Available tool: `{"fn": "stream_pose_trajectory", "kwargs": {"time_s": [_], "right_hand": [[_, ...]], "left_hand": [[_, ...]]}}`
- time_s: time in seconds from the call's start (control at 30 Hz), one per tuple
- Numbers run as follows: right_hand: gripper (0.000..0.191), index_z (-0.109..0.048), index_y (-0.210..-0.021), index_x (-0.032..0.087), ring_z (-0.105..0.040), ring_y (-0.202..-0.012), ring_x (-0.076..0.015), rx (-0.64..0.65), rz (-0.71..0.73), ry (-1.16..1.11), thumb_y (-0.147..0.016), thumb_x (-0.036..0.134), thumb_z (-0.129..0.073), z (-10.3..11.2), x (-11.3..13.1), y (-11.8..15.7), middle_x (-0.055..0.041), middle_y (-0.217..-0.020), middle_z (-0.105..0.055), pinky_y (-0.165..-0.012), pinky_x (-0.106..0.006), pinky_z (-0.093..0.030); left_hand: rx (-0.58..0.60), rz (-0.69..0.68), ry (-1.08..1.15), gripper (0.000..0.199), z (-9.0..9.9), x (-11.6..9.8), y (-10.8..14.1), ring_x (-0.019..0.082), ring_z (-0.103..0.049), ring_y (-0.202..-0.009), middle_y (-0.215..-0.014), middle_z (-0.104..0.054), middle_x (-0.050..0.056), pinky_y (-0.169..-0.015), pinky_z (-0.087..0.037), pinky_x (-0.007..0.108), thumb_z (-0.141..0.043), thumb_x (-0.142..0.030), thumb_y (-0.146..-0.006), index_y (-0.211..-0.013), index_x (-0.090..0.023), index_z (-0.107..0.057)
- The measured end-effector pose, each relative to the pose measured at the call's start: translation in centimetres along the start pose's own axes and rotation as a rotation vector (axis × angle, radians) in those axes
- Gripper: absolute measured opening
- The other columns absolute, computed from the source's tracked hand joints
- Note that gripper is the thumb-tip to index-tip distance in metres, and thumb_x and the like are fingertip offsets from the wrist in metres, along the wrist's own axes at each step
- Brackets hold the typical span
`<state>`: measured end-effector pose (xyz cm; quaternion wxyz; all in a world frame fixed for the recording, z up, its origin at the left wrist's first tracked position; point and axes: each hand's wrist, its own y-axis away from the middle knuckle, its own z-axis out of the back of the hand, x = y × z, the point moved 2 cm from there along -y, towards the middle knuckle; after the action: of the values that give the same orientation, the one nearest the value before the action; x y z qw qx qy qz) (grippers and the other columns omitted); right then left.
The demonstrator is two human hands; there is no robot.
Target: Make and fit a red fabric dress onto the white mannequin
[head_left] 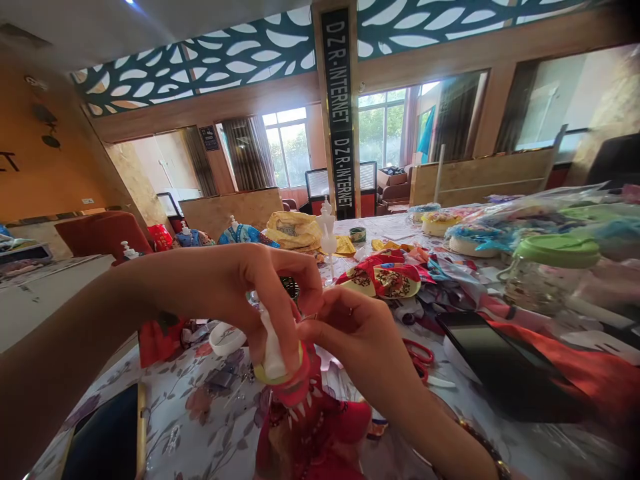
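Observation:
My left hand (265,280) arches over a white plastic doll form (273,353), its fingers closed around it. A red doll dress (320,427) with white pointed trim and a yellow and pink band hangs below the form. Close by, my right hand (357,327) has thumb and forefinger pinched together, meeting the left fingertips above the dress. Whatever lies in that pinch is too small to make out. Just beyond the hands stands a white miniature mannequin (327,233).
Red scissors (419,353) and a black phone (510,367) lie to the right, near a green-lidded jar (540,273). Another phone (107,433) is at the lower left. A white bowl (227,339) sits left of the dress. Fabric pieces (390,277) and dressed dolls (245,233) are farther back.

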<state>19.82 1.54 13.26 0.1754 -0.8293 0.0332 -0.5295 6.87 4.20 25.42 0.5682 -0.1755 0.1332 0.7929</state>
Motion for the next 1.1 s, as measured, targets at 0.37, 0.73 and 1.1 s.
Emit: {"fn": "stream_pose_trajectory", "kwargs": {"time_s": [0.37, 0.73, 1.1], "right_hand": [[0.014, -0.066, -0.065, 0.018, -0.059, -0.056, -0.0037, 0.141, -0.012, -0.100, -0.062, 0.013, -0.078, 1.0, 0.3, -1.0, 0.0076, -0.062, -0.066, -0.056, -0.013, -0.048], [0.016, -0.065, -0.066, 0.021, -0.061, -0.061, -0.0078, 0.274, 0.150, -0.145, -0.064, 0.022, -0.081, 1.1, 0.4, -1.3, 0.0044, -0.068, -0.066, -0.059, -0.020, -0.055], [0.019, -0.059, -0.070, 0.020, -0.056, -0.052, -0.0049, 0.151, 0.116, -0.145, -0.067, 0.024, -0.077, 0.4, -0.6, -0.9, 0.0068, -0.063, -0.061, -0.049, -0.015, -0.048]], "left_hand": [[0.122, 0.078, 0.053, 0.022, 0.0, 0.7, 0.6, 0.010, -0.057, -0.083, -0.097, -0.060, -0.003, -0.078, -0.051, 0.015, -0.076, -0.016, -0.071, -0.085, -0.032, -0.076], [0.104, 0.085, 0.147, 0.027, 0.1, 0.5, 0.8, 0.014, -0.063, -0.084, -0.091, -0.066, 0.001, -0.077, -0.053, 0.017, -0.071, -0.010, -0.074, -0.087, -0.032, -0.077], [0.019, 0.085, 0.125, 0.042, 0.0, 0.6, 0.9, 0.014, -0.064, -0.085, -0.091, -0.072, 0.001, -0.079, -0.051, 0.019, -0.070, -0.001, -0.072, -0.101, -0.031, -0.074]]}}
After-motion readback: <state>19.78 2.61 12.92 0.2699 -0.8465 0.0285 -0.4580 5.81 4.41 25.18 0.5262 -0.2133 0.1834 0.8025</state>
